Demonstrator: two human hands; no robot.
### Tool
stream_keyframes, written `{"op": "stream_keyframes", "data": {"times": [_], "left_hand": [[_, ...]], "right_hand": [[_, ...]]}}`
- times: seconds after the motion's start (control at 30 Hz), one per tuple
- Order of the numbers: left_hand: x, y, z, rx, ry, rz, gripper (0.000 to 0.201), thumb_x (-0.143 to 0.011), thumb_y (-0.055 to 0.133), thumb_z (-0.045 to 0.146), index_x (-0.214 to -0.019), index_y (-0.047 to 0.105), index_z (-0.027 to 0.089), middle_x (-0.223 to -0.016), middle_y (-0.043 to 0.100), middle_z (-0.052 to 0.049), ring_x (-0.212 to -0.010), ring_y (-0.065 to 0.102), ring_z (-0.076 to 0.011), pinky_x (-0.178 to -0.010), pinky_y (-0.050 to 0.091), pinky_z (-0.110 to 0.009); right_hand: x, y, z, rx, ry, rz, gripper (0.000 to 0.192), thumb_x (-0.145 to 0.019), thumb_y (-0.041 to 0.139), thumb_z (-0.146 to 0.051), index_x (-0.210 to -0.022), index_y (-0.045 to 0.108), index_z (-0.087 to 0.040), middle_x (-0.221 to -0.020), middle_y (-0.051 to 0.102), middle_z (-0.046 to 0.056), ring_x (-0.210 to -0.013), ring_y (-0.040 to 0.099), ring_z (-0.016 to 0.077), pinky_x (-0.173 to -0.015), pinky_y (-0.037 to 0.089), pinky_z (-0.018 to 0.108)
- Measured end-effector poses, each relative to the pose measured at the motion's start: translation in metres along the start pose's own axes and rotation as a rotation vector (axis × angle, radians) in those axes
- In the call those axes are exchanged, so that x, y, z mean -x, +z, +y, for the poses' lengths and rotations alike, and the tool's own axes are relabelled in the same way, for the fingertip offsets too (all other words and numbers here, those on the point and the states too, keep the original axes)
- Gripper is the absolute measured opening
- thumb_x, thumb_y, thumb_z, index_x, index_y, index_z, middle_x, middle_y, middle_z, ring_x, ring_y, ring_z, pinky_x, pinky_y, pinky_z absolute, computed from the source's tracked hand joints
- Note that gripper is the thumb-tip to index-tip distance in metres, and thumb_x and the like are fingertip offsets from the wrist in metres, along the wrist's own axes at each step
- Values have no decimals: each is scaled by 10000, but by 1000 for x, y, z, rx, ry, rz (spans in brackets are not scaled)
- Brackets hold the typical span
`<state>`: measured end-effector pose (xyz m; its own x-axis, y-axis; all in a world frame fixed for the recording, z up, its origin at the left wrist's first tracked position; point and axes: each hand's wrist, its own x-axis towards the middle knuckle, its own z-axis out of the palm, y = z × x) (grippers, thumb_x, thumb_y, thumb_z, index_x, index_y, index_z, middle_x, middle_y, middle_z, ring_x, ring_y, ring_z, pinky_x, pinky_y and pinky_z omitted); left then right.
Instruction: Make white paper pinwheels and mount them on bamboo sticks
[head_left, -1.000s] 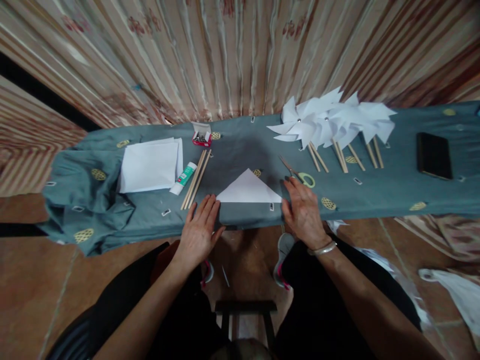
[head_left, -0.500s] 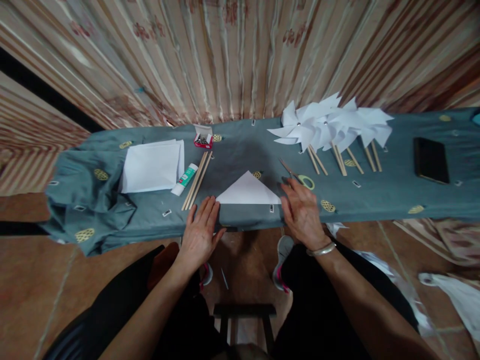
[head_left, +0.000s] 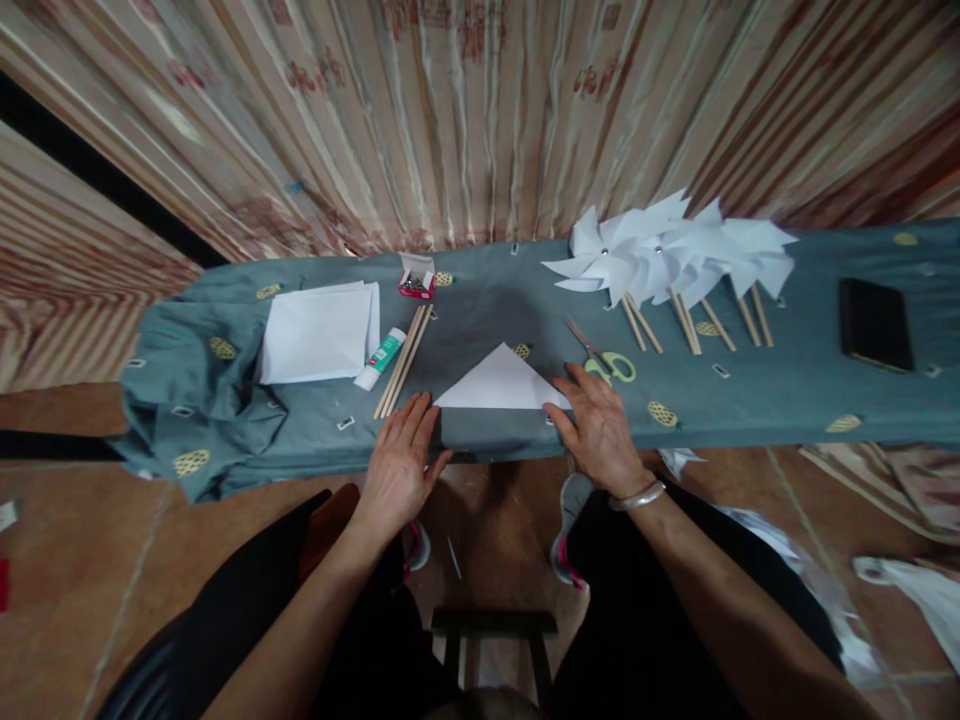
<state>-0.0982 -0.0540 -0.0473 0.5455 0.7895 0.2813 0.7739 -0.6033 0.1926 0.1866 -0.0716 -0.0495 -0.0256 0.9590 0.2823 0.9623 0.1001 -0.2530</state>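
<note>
1. Your left hand (head_left: 401, 462) lies flat and open at the folded paper triangle's (head_left: 501, 383) left corner.
2. Your right hand (head_left: 596, 425) presses open-palmed on its right corner, gripping nothing.
3. The triangle sits center frame on the table (head_left: 750, 385), scissors (head_left: 604, 358) just right.

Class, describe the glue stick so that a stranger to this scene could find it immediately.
Start at the grey-green cloth covering the long table. Left of the person's left hand lies a stack of white paper; the glue stick rests between it and the wooden sticks, the only white-and-green tube there.
</note>
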Motion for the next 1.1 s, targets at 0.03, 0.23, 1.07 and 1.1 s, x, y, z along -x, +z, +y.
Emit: {"op": "stream_keyframes", "data": {"times": [0.03,0.23,1.07,1.1], "left_hand": [[0,0,-1,7,-8,8,489,-912,560,308,-1335,455,87,-1427,492,-233,-1346,451,-354,-1076,417,-528],[-5,1,-3,82,-52,77,551,-916,555,322,-1407,393,132,-1433,477,-226,-1337,458,-348,-1056,434,-533],[-65,2,71,16,199,193,449,-907,490,93,-1335,520,224,-1500,457,-119,-1488,212,-251,-1197,73,-552],[-65,4,69,12,202,175,410,-910,491,97,-1294,553,225,-1471,497,-107,-1475,249,-254,-1195,36,-570]], "right_hand": [[0,0,0,0,0,-2,420,-958,479,-378,-1237,613,-94,-1383,550,203,-1244,514,355,-999,439,504],[-1,-2,-1,-60,-4,-17,379,-958,482,-353,-1212,627,-112,-1385,552,191,-1242,516,353,-1010,426,518],[-4,-12,-22,-112,-181,215,171,-931,496,-191,-887,661,-181,-1057,714,114,-906,637,238,-843,523,400],[-2,-11,-26,-111,-195,201,184,-936,492,-195,-885,668,-181,-1048,719,112,-888,642,232,-831,528,393]]}}
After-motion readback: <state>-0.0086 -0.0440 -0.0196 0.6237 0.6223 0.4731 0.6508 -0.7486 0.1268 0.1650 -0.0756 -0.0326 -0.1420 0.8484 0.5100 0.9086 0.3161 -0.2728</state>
